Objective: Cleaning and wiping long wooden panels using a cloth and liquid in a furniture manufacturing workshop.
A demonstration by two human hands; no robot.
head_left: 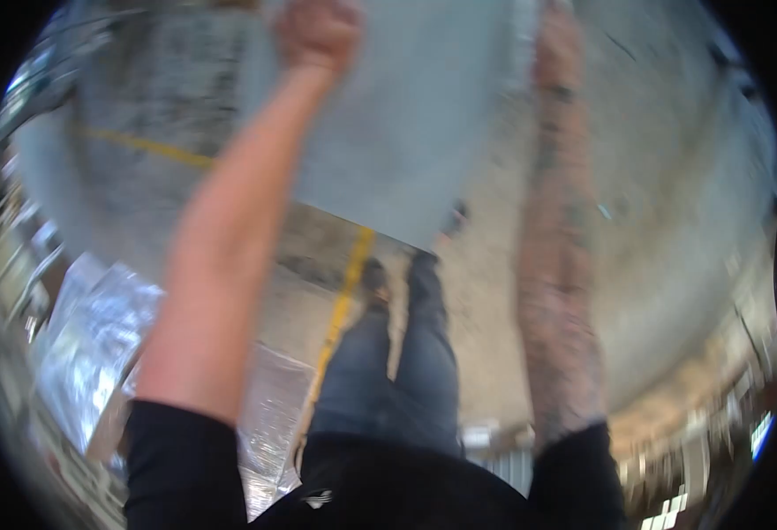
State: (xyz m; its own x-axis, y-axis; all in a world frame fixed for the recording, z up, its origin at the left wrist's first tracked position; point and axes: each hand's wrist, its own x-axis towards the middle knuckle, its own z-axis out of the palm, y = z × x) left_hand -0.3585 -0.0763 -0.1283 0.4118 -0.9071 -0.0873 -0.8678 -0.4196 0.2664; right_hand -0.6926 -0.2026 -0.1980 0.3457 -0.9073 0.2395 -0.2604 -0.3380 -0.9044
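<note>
Because the grey panel (pixel 397 132) is wide, the left hand (pixel 318 34) and right hand (pixel 558 53) may be apart to steady it; it is at the far middle, over the floor (pixel 490 353); I cannot tell if the blurry hands pinch it.

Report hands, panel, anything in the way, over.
Left hand over grey panel, right hand by its right edge; both blurred, grips unclear. Panel's near corner by the shoes in view. Clear plastic wrap lower left, apart from panel.
</note>
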